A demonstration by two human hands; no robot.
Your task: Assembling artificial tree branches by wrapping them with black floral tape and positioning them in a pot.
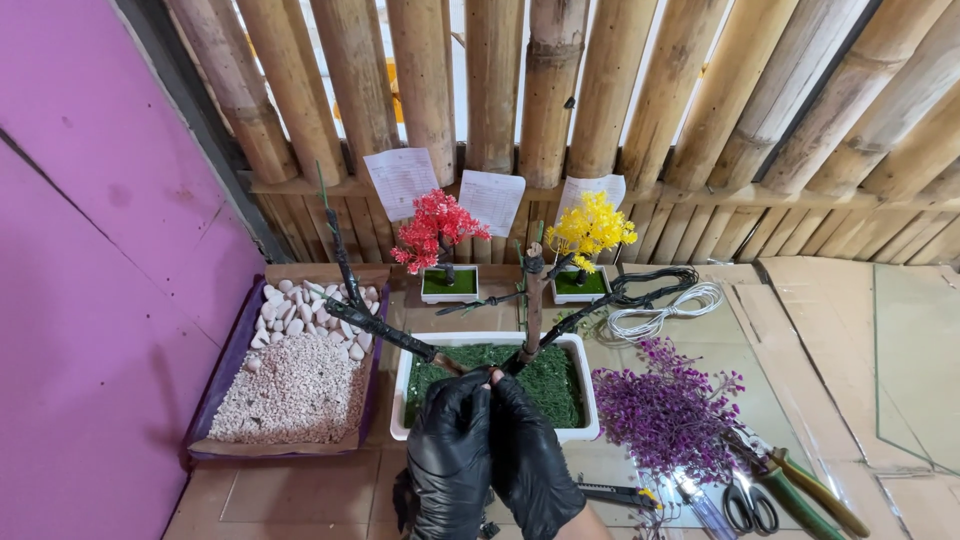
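- Left hand (447, 445) and right hand (528, 450), black-gloved, both clamped on the bare wire tree (533, 300) at its base.
- Risk: a twist could tip the white planter (494, 428) just beyond them.
- Risk: the long left branch could swing into the pebble tray (372, 395) to their left.

Bamboo pole wall (500, 90) behind, pink wall (90, 250) left, daylight between poles.

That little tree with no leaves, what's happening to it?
A person in black gloves works at it. The left hand and right hand meet at the base of the bare tree, which stands in a white tray of green turf. Purple sprigs lie to the right, pebbles to the left. Red and yellow trees stand behind.
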